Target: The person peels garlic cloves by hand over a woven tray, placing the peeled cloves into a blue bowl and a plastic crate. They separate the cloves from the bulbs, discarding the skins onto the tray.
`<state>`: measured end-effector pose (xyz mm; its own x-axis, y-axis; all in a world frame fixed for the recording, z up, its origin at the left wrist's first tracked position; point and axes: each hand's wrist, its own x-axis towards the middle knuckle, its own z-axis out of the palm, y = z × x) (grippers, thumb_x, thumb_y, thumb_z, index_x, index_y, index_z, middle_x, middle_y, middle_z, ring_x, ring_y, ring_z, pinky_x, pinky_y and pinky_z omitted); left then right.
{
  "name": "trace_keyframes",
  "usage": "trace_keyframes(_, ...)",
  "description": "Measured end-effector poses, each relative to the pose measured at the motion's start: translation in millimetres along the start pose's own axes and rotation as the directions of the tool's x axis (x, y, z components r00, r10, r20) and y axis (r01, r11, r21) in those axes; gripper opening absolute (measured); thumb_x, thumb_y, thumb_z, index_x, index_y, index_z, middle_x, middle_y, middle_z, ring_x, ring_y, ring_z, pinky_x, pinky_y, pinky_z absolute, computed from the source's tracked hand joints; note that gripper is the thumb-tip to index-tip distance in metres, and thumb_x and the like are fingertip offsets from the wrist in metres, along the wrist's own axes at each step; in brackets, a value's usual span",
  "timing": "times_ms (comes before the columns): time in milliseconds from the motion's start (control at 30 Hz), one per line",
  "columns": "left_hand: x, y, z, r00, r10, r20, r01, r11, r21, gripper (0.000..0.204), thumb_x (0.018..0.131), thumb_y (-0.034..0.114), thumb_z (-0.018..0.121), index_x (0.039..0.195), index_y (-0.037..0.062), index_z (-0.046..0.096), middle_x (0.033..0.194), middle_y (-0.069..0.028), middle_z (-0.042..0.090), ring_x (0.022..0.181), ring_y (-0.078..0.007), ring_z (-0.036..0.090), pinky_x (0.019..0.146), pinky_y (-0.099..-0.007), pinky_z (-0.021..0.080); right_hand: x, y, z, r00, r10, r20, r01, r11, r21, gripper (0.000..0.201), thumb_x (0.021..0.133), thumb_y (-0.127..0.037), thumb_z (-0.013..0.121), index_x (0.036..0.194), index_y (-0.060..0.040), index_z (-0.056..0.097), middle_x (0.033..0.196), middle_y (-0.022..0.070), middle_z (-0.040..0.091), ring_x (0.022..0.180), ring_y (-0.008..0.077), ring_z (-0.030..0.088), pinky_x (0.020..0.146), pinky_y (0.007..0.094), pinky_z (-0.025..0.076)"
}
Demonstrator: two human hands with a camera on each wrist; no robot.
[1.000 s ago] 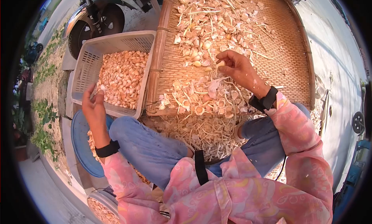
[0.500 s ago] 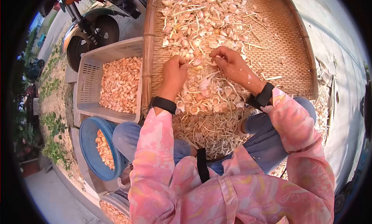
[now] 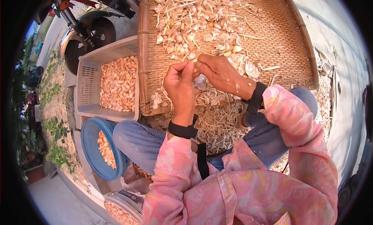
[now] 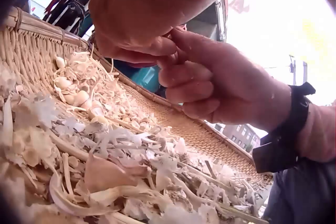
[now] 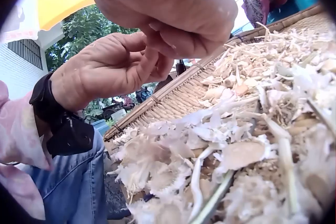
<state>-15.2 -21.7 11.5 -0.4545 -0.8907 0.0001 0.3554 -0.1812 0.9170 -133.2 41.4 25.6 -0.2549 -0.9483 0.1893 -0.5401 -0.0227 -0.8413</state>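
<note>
Both hands meet fingertip to fingertip over the near part of a round-cornered woven tray [image 3: 289,50]. Between them shows a small pale bit of a garlic clove [image 3: 195,61], mostly hidden by the fingers. My left hand [image 3: 181,89] pinches it from the left with thumb and forefinger. From the other side my right hand [image 3: 223,75] pinches it too, fingers curled in. In the left wrist view the right hand [image 4: 220,77] faces the camera, fingers folded. Below the hands lie papery garlic skins [image 5: 178,166] and dry stalks. Unpeeled cloves [image 3: 180,50] are heaped farther up the tray.
Left of the tray stands a pale slotted crate [image 3: 87,87] holding many cloves. A blue bucket [image 3: 87,147] with cloves is nearer, and another tub [image 3: 136,215] lies below it. A vehicle wheel [image 3: 95,34] stands behind the crate. Skins and stalks [image 3: 221,127] litter the ground between the knees.
My left hand has come from above the crate, where it was by a clove, across to the tray and up against the right hand. The right hand, holding a clove, has shifted slightly left and nearer.
</note>
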Motion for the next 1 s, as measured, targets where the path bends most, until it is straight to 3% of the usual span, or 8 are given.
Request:
trace_keyframes(133, -3, -2, 4, 0.999, -0.042, -0.006, 0.042, 0.997, -0.063, 0.01, 0.086, 0.008, 0.062, 0.09, -0.0006, 0.057, 0.081, -0.005, 0.061, 0.069, -0.009, 0.058, 0.065, -0.0207, 0.051, -4, 3, 0, 0.991, 0.129, 0.035, -0.133, 0.943, 0.306, 0.03, 0.093, -0.026, 0.046, 0.075, -0.0026, 0.049, 0.059, 0.0021, 0.045, 0.054, 0.0128, 0.043, 0.05, 0.0284, 0.034)
trace_keyframes(233, -2, 5, -2, 0.982, -0.187, 0.007, 0.185, 0.967, -0.176, 0.012, 0.086, 0.009, 0.062, 0.091, -0.0008, 0.057, 0.083, -0.006, 0.061, 0.069, -0.0106, 0.059, 0.063, -0.0185, 0.051, 0, 3, -11, 0.936, 0.222, 0.272, -0.345, 0.729, 0.591, 0.03, 0.094, -0.027, 0.044, 0.073, -0.0059, 0.049, 0.059, -0.0044, 0.039, 0.053, 0.0045, 0.034, 0.047, 0.0224, 0.027)
trace_keyframes(333, -6, 23, -6, 0.913, -0.355, 0.2, 0.407, 0.816, -0.41, 0.013, 0.087, 0.009, 0.061, 0.095, 0.0009, 0.055, 0.087, -0.009, 0.059, 0.071, -0.0152, 0.06, 0.061, -0.017, 0.051, 9, 2, -16, 0.958, 0.265, 0.107, -0.275, 0.754, 0.596, 0.031, 0.095, -0.028, 0.042, 0.072, -0.0076, 0.049, 0.058, -0.0052, 0.038, 0.051, 0.0034, 0.029, 0.046, 0.0196, 0.024)
trace_keyframes(433, -52, 97, 29, 0.784, -0.299, 0.544, 0.591, 0.625, -0.509, 0.012, 0.087, 0.009, 0.058, 0.097, 0.0032, 0.054, 0.087, -0.0112, 0.056, 0.069, -0.0181, 0.057, 0.061, -0.02, 0.05, 19, 40, -20, 0.991, 0.108, -0.077, -0.103, 0.993, 0.062, 0.018, 0.09, -0.02, 0.05, 0.083, -0.0043, 0.054, 0.061, 0.0028, 0.045, 0.057, 0.0123, 0.046, 0.052, 0.0268, 0.038)
trace_keyframes(567, -78, 126, 58, 0.57, 0.208, 0.795, 0.62, 0.526, -0.582, 0.017, 0.084, 0.002, 0.06, 0.097, -0.0034, 0.051, 0.088, -0.0167, 0.057, 0.071, -0.02, 0.059, 0.059, -0.0253, 0.05, 28, 59, -1, 0.996, -0.083, 0.025, 0.086, 0.929, -0.359, 0.013, 0.085, -0.014, 0.055, 0.097, -0.0068, 0.056, 0.084, 0.0123, 0.057, 0.075, 0.0315, 0.059, 0.065, 0.0404, 0.046)
trace_keyframes(733, -138, 165, 108, 0.921, -0.044, 0.386, 0.389, 0.114, -0.914, 0.015, 0.074, -0.013, 0.063, 0.085, -0.0153, 0.054, 0.072, -0.0184, 0.057, 0.051, -0.0166, 0.056, 0.047, -0.0245, 0.044, 35, 53, 16, 0.975, 0.012, 0.224, 0.123, 0.808, -0.576, 0.02, 0.084, -0.013, 0.054, 0.104, -0.0105, 0.053, 0.09, 0.0132, 0.056, 0.076, 0.0353, 0.059, 0.066, 0.0445, 0.047)
trace_keyframes(867, -146, 181, 121, 0.924, -0.189, 0.334, 0.335, -0.024, -0.942, 0.014, 0.074, -0.015, 0.062, 0.084, -0.0172, 0.053, 0.067, -0.016, 0.055, 0.047, -0.0153, 0.053, 0.037, -0.0246, 0.033, 38, 56, 17, 0.967, -0.003, 0.256, 0.156, 0.799, -0.581, 0.019, 0.083, -0.01, 0.053, 0.102, -0.0089, 0.051, 0.089, 0.0144, 0.054, 0.077, 0.0372, 0.059, 0.066, 0.0452, 0.046)
trace_keyframes(1000, -133, 171, 110, 0.918, 0.044, 0.395, 0.395, 0.005, -0.919, 0.014, 0.077, -0.013, 0.059, 0.087, -0.0183, 0.051, 0.065, -0.0167, 0.055, 0.044, -0.0158, 0.053, 0.036, -0.0258, 0.035, 40, 63, 19, 0.992, -0.078, 0.103, 0.111, 0.919, -0.378, 0.019, 0.077, -0.009, 0.059, 0.094, -0.0016, 0.053, 0.084, 0.0188, 0.058, 0.074, 0.0378, 0.059, 0.064, 0.0437, 0.046)
